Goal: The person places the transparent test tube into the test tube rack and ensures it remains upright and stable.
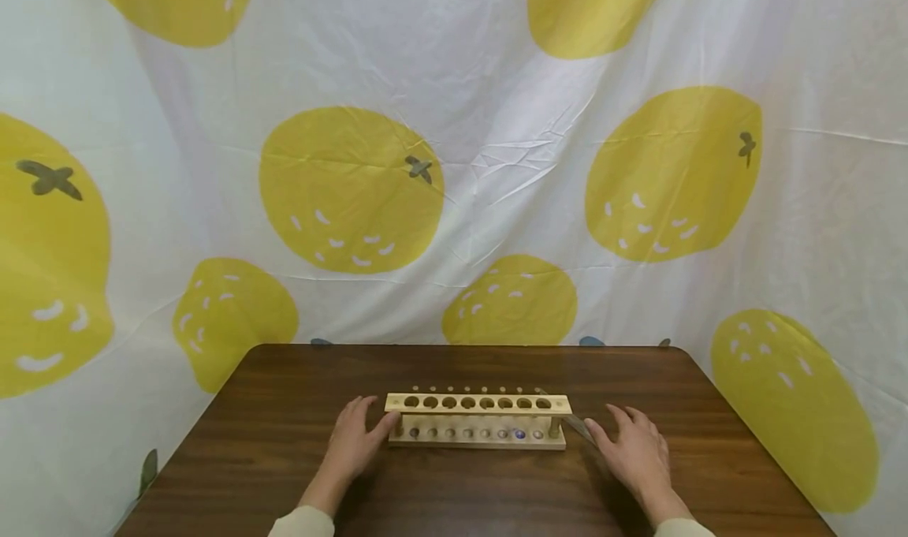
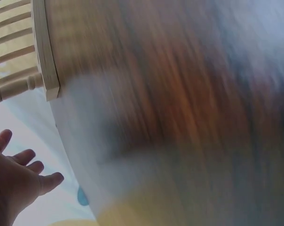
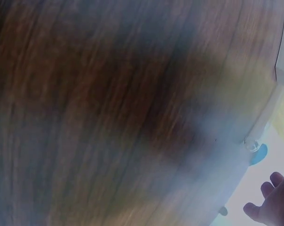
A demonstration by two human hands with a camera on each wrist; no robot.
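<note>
A pale wooden rack (image 1: pixel 477 444) with a row of round holes on its upper bar stands on the table; its end shows in the left wrist view as a wooden bar (image 2: pixel 47 56). The left hand (image 1: pixel 350 444) is beside the rack's left end, fingers spread, thumb close to the post; whether it touches is unclear. In the left wrist view this hand (image 2: pixel 17 181) holds nothing. From the rack's right end extends a slender, tube-like object (image 1: pixel 580 428), glassy at its tip (image 3: pixel 251 145). The right hand (image 1: pixel 634 452) is spread near it, visibly apart in the right wrist view (image 3: pixel 276 202).
The dark wooden table (image 1: pixel 482 497) extends around the rack. Behind it hangs a white cloth (image 1: pixel 496 206) with large yellow fruit prints. A row of short pegs (image 1: pixel 467 389) rises along the rack's back, and a small bluish spot (image 1: pixel 520 434) shows on its lower board.
</note>
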